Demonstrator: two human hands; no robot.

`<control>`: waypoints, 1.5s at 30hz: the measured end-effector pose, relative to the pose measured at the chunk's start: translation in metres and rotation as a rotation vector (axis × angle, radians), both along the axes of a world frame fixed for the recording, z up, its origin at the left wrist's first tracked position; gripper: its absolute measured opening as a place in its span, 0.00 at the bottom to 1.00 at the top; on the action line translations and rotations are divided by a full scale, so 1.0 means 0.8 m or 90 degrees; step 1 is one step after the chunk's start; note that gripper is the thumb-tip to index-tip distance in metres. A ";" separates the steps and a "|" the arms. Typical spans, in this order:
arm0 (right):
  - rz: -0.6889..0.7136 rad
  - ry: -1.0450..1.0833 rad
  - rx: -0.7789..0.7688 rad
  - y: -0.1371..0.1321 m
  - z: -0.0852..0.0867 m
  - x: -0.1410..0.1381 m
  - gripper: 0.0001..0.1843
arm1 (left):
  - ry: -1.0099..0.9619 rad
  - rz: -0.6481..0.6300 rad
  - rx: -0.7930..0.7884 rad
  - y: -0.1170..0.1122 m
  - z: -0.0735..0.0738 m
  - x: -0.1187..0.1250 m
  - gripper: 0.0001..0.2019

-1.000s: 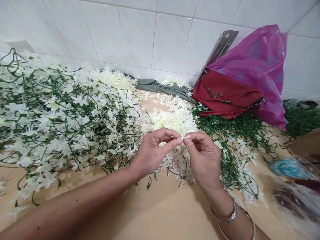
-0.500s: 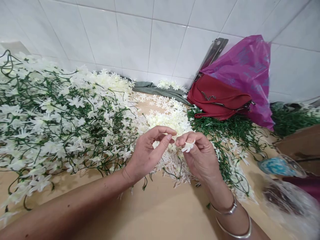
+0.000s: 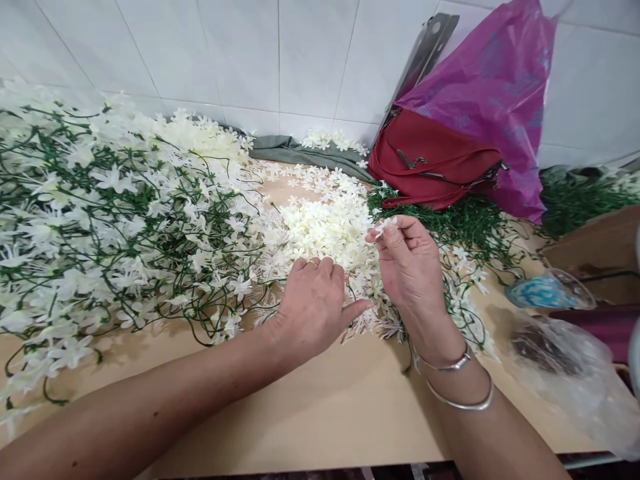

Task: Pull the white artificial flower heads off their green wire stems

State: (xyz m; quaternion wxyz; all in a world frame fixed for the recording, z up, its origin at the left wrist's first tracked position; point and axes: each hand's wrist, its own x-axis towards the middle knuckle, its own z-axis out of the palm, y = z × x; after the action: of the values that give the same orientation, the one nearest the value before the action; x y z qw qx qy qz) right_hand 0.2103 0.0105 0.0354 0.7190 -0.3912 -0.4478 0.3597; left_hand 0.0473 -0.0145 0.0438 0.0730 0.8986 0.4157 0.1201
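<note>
My right hand (image 3: 413, 267) pinches a small white artificial flower (image 3: 385, 227) between thumb and fingers, raised over the table. Palm down, my left hand (image 3: 315, 303) rests at the near edge of a heap of loose white flower heads (image 3: 325, 223). Its thumb sticks out sideways, apart from the fingers, whose bent tips are hidden from me. Pale, thin stamen-like pieces (image 3: 367, 323) lie between the two hands. To the left spreads a big pile of white artificial flowers on green stems (image 3: 150, 227).
A red bag (image 3: 435, 163) under a purple plastic bag (image 3: 490, 87) leans against the tiled wall over green stems (image 3: 465, 227). At the right are a cardboard box (image 3: 595, 247), a blue-patterned item (image 3: 540, 290) and a clear plastic bag (image 3: 565, 380). Grey-green cloth (image 3: 310, 157) lies along the wall.
My left hand has turned palm down and come down to the flower heads, away from my right hand. The right hand has lifted slightly with the flower. The view has tilted down.
</note>
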 end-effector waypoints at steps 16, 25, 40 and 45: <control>0.045 0.015 -0.046 0.001 -0.013 -0.008 0.14 | -0.675 0.048 -0.173 0.035 0.034 -0.066 0.05; 0.308 -0.121 -0.208 -0.008 0.029 -0.081 0.15 | -0.555 0.062 0.006 0.032 0.006 -0.137 0.05; 0.420 -0.006 -0.319 0.020 -0.002 -0.104 0.15 | -0.620 0.095 0.023 0.034 -0.028 -0.151 0.05; 0.422 0.006 -0.331 0.023 -0.011 -0.107 0.14 | -0.610 0.100 0.015 0.034 -0.030 -0.151 0.05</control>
State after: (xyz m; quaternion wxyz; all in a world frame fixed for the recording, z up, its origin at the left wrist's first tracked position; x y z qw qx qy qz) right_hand 0.1243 0.0291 0.0264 0.4437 -0.3932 -0.4405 0.6742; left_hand -0.0735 0.0128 0.0201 0.2370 0.7088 0.4005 0.5301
